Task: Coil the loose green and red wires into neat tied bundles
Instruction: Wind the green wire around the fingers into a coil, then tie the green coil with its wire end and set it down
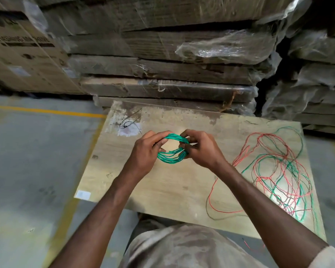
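A small coil of green wire (170, 158) is held just above the wooden board (162, 190), near its middle. My left hand (145, 151) grips the coil's left side, fingers curled round the strands. On the coil's right side my right hand (199, 149) pinches the strands. A loose tangle of red and green wires (278, 176) lies spread over the right part of the board. Thin black ties (129, 122) lie at the board's far left corner.
Plastic-wrapped stacks of flat cardboard packs (162, 60) rise right behind the board. A printed carton (23, 55) stands at the far left. Grey concrete floor with a yellow line (46, 111) lies to the left. My lap is at the near edge.
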Motion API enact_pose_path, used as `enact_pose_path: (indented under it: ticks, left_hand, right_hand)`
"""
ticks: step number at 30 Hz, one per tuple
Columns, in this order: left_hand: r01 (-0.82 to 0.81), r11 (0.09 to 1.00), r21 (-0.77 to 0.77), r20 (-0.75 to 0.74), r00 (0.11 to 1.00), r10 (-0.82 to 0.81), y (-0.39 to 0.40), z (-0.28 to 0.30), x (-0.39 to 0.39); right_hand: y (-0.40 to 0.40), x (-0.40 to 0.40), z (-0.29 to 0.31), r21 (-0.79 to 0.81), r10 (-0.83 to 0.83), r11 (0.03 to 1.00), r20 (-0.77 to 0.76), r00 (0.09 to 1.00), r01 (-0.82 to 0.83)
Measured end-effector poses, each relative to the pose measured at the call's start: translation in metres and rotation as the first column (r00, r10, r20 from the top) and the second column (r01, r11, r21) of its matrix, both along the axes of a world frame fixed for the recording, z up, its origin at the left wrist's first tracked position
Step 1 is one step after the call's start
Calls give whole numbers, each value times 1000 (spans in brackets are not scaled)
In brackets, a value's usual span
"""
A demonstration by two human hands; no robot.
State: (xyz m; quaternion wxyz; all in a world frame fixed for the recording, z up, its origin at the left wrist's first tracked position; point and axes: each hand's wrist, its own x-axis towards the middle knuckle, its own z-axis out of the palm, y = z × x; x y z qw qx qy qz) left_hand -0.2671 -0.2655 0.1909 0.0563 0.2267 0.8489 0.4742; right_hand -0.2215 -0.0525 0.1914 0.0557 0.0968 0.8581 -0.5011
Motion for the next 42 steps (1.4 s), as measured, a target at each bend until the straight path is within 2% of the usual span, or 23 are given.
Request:
enact_pose_path:
  ticks: [2,4,6,10,13,17,23,27,29,31,32,34,36,38,42]
  left_hand:
    - [31,998,-56,-62,997,-35,-13,-7,-10]
    - [28,995,-96,-40,999,-31,-29,-13,-20]
    - [-2,999,-42,54,999,4,-46,-20,-31]
    - [-127,976,176,280,957,74,-77,-33,-55]
    - [-219,963,159,345,926,154,-99,-49,-71]
    - [-235,972,13,300,928,221,-130,-86,-97]
    - [-328,936,-132,306,884,353,-167,-127,-144]
    - [-398,906,-144,264,867,423,-191,-150,-187]
    - [-423,894,-149,224,866,447,-203,-158,-207]
    - [-425,893,-148,191,874,448,-214,-167,-225]
    - [-417,895,-157,176,880,441,-219,-170,-232]
    - [-405,898,-171,146,891,429,-228,-175,-240]
    - [-392,903,-179,125,901,416,-236,-180,-244]
    - [-385,903,-192,102,907,409,-243,-184,-244]
    - [-374,897,-234,106,908,406,-252,-191,-239]
  right_hand:
    - [-11,-11,0,0,3,1000,-5,1000,-3]
    - [-23,-24,2,-12,9,1000,7,1000,-9]
    - [-38,-40,0,-40,25,999,25,999,-24]
    - [-75,-72,-10,-107,24,994,66,998,-17]
    - [-106,-98,-23,-131,55,991,121,991,-39]
    - [-139,-132,-48,-113,103,990,199,975,-81]
    - [-180,-180,-96,-417,178,909,324,929,-28]
    - [-199,-219,-119,-495,196,869,328,924,-9]
    - [-203,-242,-131,-506,109,858,337,935,82]
    - [-203,-264,-149,-446,-12,882,303,953,153]
    - [-201,-276,-159,-339,-56,930,254,965,143]
    - [-198,-300,-180,-9,-51,999,160,986,53]
    - [-199,-321,-198,239,19,970,140,990,-53]
    - [-203,-335,-218,348,61,930,158,986,-114]
    - [-212,-346,-245,441,110,873,235,966,-207]
